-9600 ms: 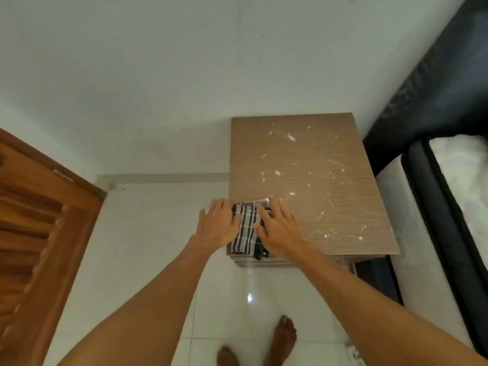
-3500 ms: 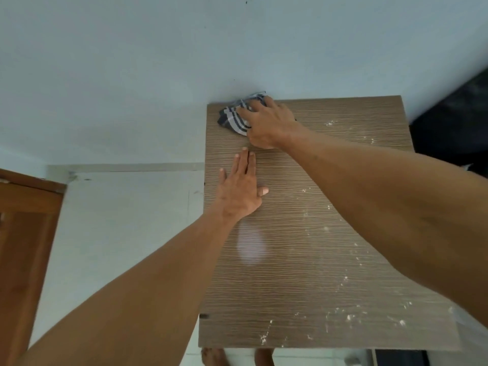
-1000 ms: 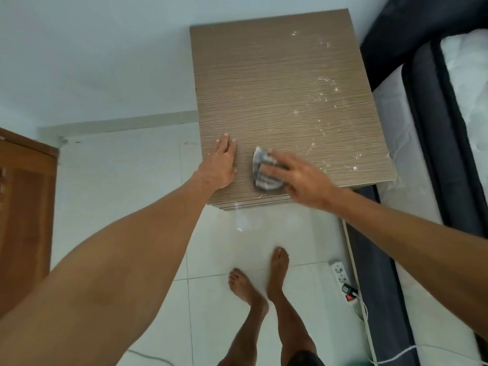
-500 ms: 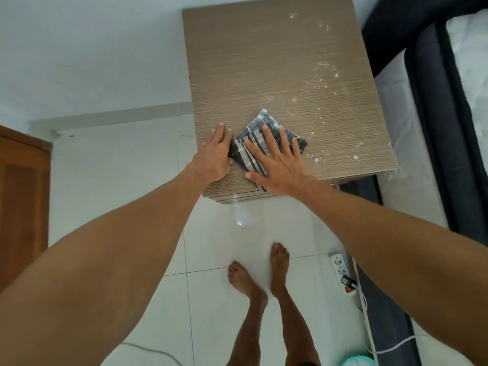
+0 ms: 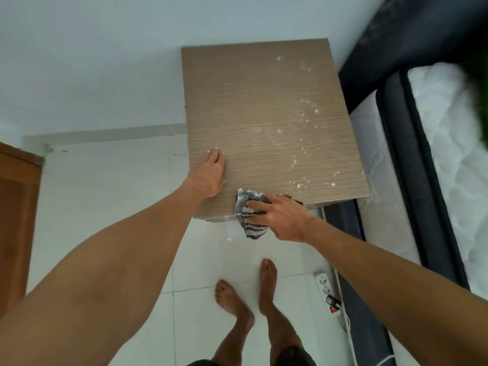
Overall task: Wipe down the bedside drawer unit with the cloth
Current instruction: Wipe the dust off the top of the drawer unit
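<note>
The cloth (image 5: 249,215), a striped grey and white rag, is bunched at the front edge of the drawer unit (image 5: 258,107), a little right of the middle of that edge, with part of it on the wooden top and its lower end hanging off over the front. My right hand (image 5: 284,220) lies on top of it, fingers bent and closed over the bunched fabric, gripping it against the edge; the knuckles point toward my left. My left hand (image 5: 208,178) rests flat on the top near the front left corner, palm down, fingers straight and close together, just beside the cloth but not touching it. The top of the unit is brown with a fine grain running across it. The left part around my left hand looks clean, while white specks (image 5: 303,154) are scattered down the right side, from the back corner to a patch just behind the cloth. The unit stands with its back against a pale wall (image 5: 105,62) and its right side next to a bed (image 5: 449,159) with a dark frame and a white quilted mattress. Below the front edge is a glossy white tiled floor (image 5: 105,207), where my bare feet (image 5: 232,299) stand. A white power strip (image 5: 324,282) lies on the tiles to the right of my feet, beside the bed frame. A brown wooden door (image 5: 15,220) shows at the far left.
</note>
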